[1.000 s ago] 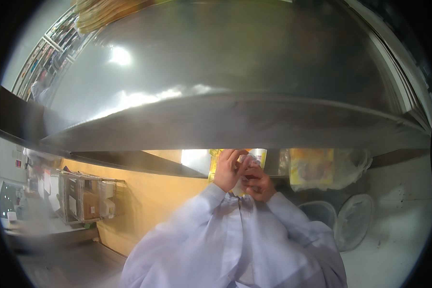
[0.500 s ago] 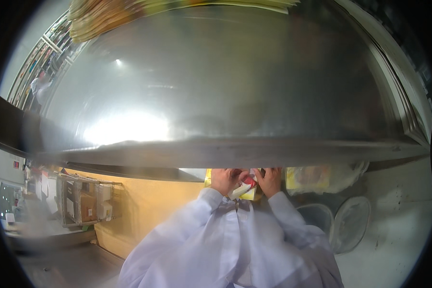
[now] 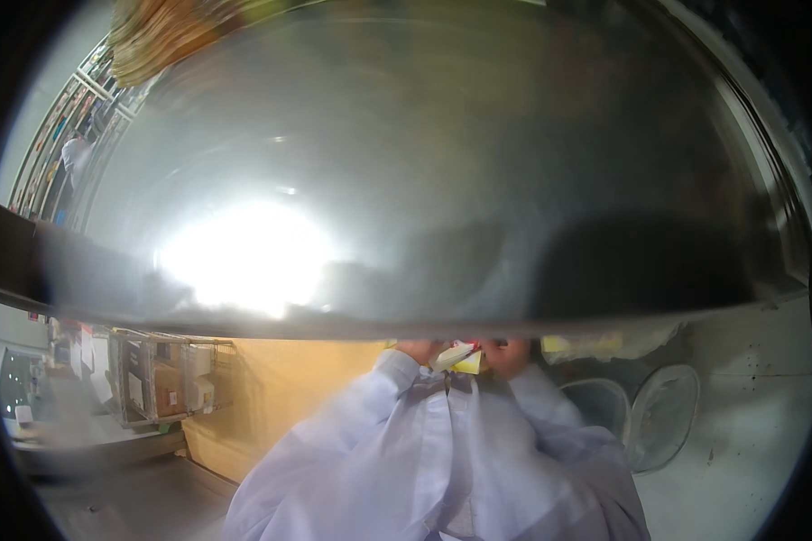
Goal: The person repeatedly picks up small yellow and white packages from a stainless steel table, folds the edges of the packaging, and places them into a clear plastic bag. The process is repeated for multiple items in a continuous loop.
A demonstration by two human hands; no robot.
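Observation:
Below the rim of a broad stainless steel surface [image 3: 406, 162], my two hands are close together, and the rim hides part of both. My left hand [image 3: 419, 350] has its fingers curled in against a small packet [image 3: 465, 364] in yellow, white and red. On the packet's other side my right hand [image 3: 511, 357] is closed at its edge, its fingertips mostly hidden. A pale flap or strip slants across the packet between the hands. What is printed and how the packet is folded cannot be made out.
Right of my hands lies clear plastic wrapping with yellow contents [image 3: 586, 345], above two round translucent rims [image 3: 663, 417]. At left stands a wire rack with boxes [image 3: 162, 379]. A stack of yellowish sheets or bags [image 3: 158, 41] sits on the steel at upper left.
The steel rim now sits lower in view and covers more of my hands and the packet. The stack at the top shows less. My hands stay together at the packet.

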